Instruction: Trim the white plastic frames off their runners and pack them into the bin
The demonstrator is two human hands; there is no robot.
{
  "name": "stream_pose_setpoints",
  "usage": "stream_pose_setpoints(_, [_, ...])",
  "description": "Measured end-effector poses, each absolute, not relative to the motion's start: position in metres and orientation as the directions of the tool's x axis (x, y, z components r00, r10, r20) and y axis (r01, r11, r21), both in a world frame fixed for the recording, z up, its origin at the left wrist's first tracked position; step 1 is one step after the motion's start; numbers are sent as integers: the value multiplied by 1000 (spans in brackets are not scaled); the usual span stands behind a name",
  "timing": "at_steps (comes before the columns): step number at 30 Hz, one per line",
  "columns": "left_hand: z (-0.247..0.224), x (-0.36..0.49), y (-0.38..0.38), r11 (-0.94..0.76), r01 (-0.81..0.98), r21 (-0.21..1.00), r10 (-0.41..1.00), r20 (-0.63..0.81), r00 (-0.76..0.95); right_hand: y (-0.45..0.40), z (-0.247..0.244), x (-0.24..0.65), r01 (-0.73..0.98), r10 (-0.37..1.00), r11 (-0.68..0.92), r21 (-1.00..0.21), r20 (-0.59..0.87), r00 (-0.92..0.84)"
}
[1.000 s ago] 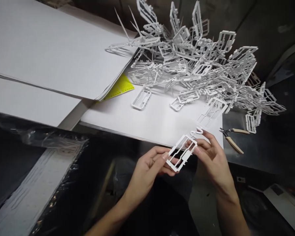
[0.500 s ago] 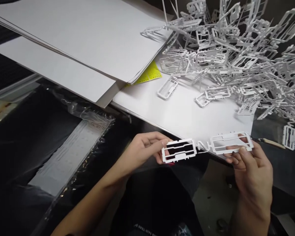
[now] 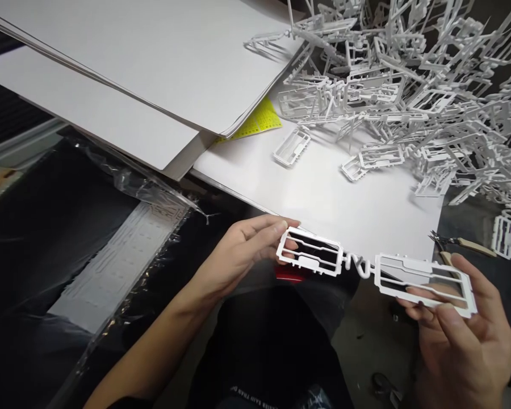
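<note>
Both hands held one white moulded double frame point(image 3: 377, 267) above the lap: left hand point(image 3: 242, 250) pinched the left frame, right hand point(image 3: 464, 335) gripped the right. Judgement: bending at the wavy runner point(image 3: 357, 264) would separate them cleanly; side cutters point(image 3: 460, 244) lay nearby.

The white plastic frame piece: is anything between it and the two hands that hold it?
Nothing visible. The left hand grips one end of the white plastic frame piece directly, and the right hand grips the other.
</note>
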State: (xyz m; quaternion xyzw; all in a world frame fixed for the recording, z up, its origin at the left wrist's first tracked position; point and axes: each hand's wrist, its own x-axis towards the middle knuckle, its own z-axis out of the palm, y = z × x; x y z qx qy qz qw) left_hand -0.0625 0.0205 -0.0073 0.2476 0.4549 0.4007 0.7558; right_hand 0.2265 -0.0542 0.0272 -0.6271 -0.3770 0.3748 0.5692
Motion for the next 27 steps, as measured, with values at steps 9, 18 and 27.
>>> stream_pose_setpoints(9, [3,-60,15,530,-413,741,848,-459,264,-56,29,225,-1,851,-47,-999,-41,524])
stream_pose_setpoints(18, [11,-61,14,520,-499,694,854,-421,305,-55,18,237,-48,773,-142,-989,-141,619])
stream_pose_setpoints(27, [8,-61,16,549,-548,631,836,-427,346,-55,20,239,-34,818,-179,-983,-168,550])
